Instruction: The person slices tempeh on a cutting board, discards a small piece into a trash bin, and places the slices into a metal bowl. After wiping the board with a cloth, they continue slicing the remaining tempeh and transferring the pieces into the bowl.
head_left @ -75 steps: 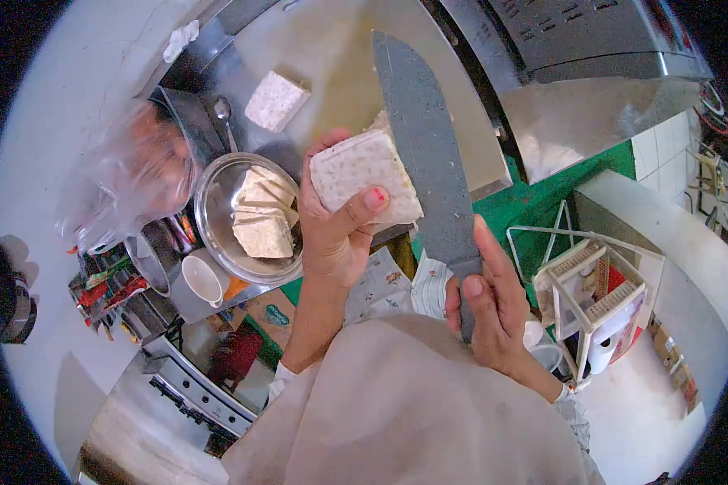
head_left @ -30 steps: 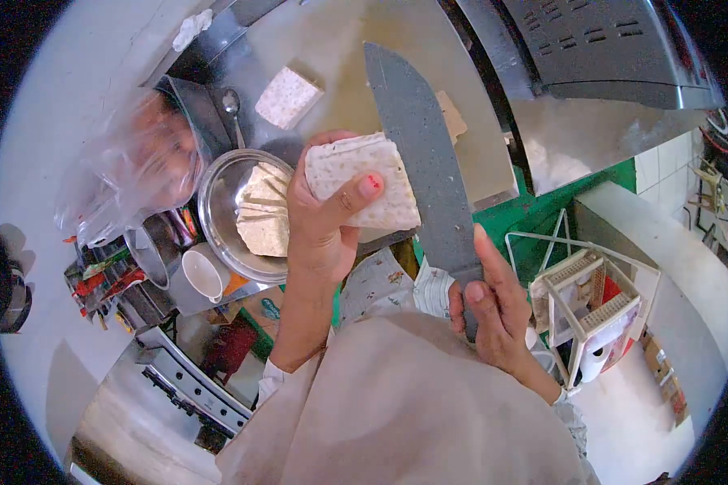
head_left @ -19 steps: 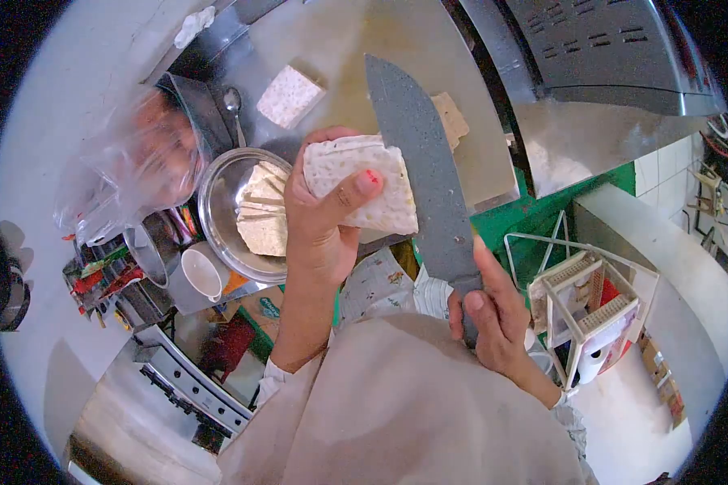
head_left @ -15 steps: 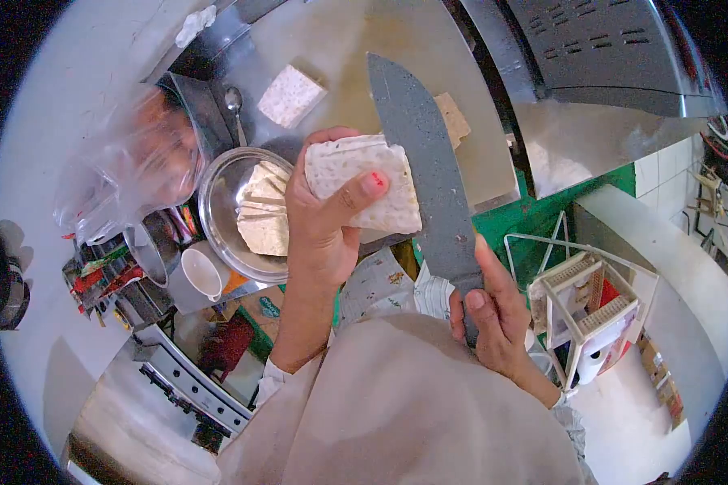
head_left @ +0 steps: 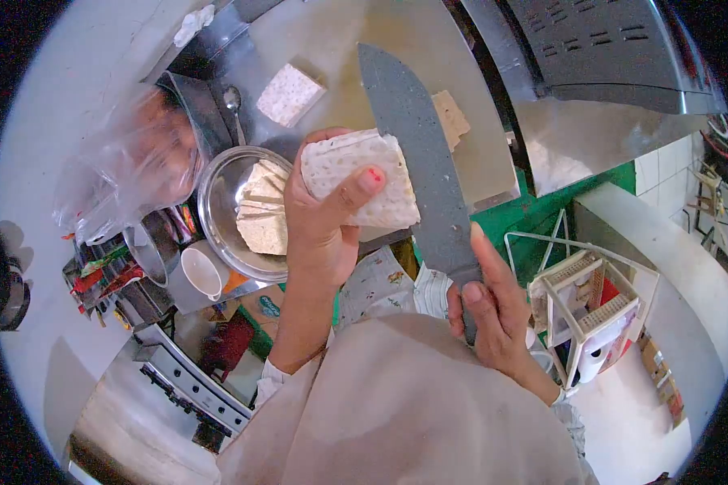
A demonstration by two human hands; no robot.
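Note:
In my left hand (head_left: pixel 322 218) is a pale block of tempeh (head_left: pixel 380 190), gripped with the thumb across its face; cuts show along its upper edge. My right hand (head_left: pixel 497 319) is closed round the handle of a large dark knife (head_left: pixel 425 153). The broad blade points up and away, its side against or just beside the block's right end. Left of my left wrist, a steel bowl (head_left: pixel 210 194) holds several tempeh slices (head_left: pixel 263 226). Another tempeh block (head_left: pixel 291 95) lies on the metal counter beyond. Behind the blade, a brown flat piece (head_left: pixel 451 121) is partly hidden.
A spoon (head_left: pixel 234 105) lies beside the bowl, and a white cup (head_left: pixel 205 271) stands below it. Clear plastic bags (head_left: pixel 129 170) are at the left. A stove (head_left: pixel 190 388) is lower left. On the right are a steel appliance (head_left: pixel 607 56) and a cream rack (head_left: pixel 590 307).
The knife blade has shifted slightly left and up, its tip moving away from me. The tempeh block has tilted a little in my left hand.

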